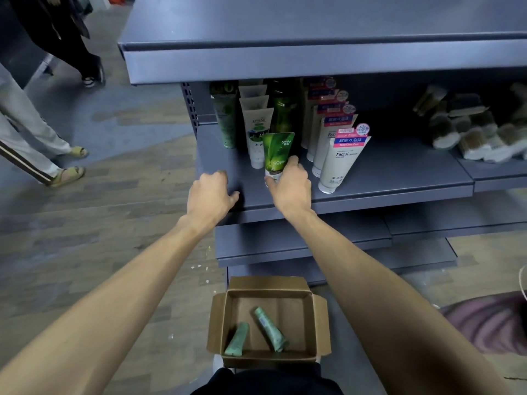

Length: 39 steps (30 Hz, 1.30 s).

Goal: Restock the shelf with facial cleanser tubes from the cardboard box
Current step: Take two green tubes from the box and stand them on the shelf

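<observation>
Facial cleanser tubes stand cap-down in rows on the grey shelf (385,178), and everything below is placed relative to that shelf. The bright green tube (276,155) stands near the shelf's front edge, at the head of its row; the right hand (289,189) wraps its fingers around the tube's lower part and cap. The left hand (212,192) is loosely curled and holds nothing, resting at the shelf's front left corner. To the left of the green tube the front of the shelf is bare; to its right stand white tubes with pink labels (339,163), close beside the right hand. Further right the shelf surface is open, up to the bundled brushes (470,129) at the back. An upper shelf overhangs the rows. On the floor below the shelf sits the cardboard box (320,323), flaps open, with two pale green tubes (269,329) lying inside, apart from each other.
</observation>
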Each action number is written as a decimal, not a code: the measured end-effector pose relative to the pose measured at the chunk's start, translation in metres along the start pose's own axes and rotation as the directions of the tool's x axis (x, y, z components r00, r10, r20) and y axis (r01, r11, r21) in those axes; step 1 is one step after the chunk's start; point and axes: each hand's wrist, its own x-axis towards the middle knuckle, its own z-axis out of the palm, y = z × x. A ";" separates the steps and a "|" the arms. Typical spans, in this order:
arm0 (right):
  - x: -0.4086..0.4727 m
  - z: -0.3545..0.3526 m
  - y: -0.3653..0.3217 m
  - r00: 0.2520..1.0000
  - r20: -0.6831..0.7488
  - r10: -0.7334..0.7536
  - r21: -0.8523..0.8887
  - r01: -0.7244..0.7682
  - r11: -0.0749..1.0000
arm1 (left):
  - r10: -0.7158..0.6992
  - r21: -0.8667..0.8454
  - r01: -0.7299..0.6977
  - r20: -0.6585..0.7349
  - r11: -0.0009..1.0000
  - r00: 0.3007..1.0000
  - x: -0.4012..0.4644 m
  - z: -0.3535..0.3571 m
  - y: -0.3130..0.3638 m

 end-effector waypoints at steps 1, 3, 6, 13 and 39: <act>0.003 -0.002 0.002 1.000 -0.008 0.006 0.015 -0.006 1.000 | 0.005 -0.003 -0.005 0.001 1.000 1.000 0.001 0.001 0.003; 0.008 -0.005 0.006 1.000 -0.019 0.010 0.027 -0.009 1.000 | 0.013 -0.004 -0.013 0.001 1.000 1.000 0.002 0.004 0.009; 0.017 -0.007 0.010 0.999 -0.043 0.017 0.013 -0.017 1.000 | 0.027 0.015 -0.027 -0.002 1.000 1.000 0.004 0.008 0.015; 0.040 -0.011 0.009 0.998 -0.044 0.034 -0.050 -0.036 0.998 | 0.018 0.017 -0.018 0.014 1.000 1.000 0.005 0.013 0.013; 0.075 -0.003 0.003 1.000 -0.013 0.025 -0.171 -0.027 0.985 | 0.042 -0.016 -0.042 -0.018 0.999 0.999 0.011 0.018 0.014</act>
